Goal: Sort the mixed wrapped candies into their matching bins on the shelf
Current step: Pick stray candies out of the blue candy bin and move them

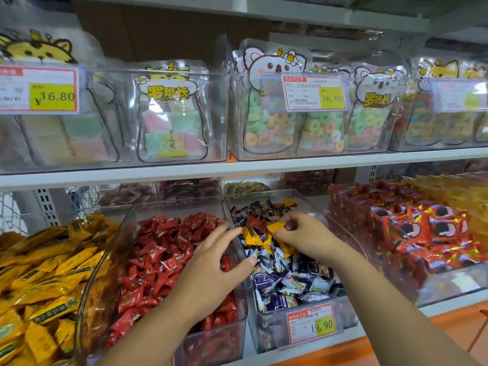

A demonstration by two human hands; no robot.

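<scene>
Lower shelf (pixel 438 303), mixed bin (pixel 260 331) of blue-and-white wrappers: strays are seen on top.

Left hand (pixel 211 265): fingers spread and nearly straight, index tip laid against a yellow stray (pixel 250 236); nothing is gripped.

Right hand (pixel 303 233): a yellow candy (pixel 276 228) is pinched between curled fingers and thumb, just above the pile.

A red candy (pixel 256 224) lies between the two hands. More yellow wrappers (pixel 287 203) are noted at the bin's back.

The red pile (pixel 163 260) and yellow pile (pixel 52 273) to the left appear unmixed. Progress is judged partial: several strays remain to be carried across.
</scene>
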